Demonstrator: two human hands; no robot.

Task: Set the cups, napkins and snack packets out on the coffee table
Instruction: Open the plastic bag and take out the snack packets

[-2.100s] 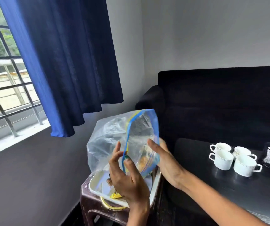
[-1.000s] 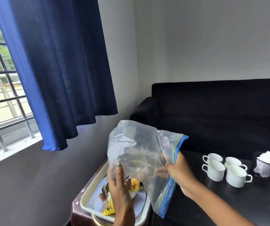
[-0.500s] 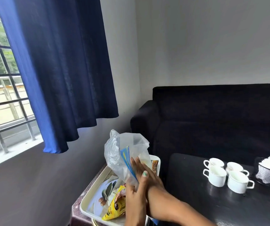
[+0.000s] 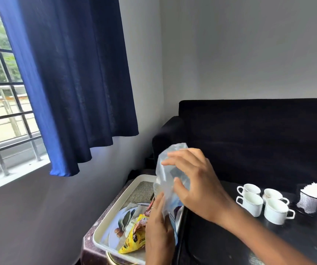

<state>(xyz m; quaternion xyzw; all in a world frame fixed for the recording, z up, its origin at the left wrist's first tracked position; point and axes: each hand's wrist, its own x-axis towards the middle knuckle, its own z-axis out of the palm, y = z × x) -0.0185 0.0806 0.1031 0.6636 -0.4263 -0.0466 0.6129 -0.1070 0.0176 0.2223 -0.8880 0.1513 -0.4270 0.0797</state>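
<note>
I hold the crumpled plastic bag (image 4: 170, 180) upright above the tray (image 4: 115, 215). My right hand (image 4: 197, 186) grips its upper part with curled fingers; my left hand (image 4: 159, 226) pinches its lower edge. The yellow snack packet (image 4: 133, 236) lies on the tray, directly left of my left hand, long axis toward me. That hand is nearer. The cups (image 4: 262, 202) stand on the worktop, right of the tray.

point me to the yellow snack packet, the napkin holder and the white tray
yellow snack packet (image 4: 132, 238): head view, on its printed yellow face, lying in the tray.
napkin holder (image 4: 309, 203): head view, on its mesh side wall, below the white napkins.
white tray (image 4: 109, 217): head view, on its left rim.
</note>
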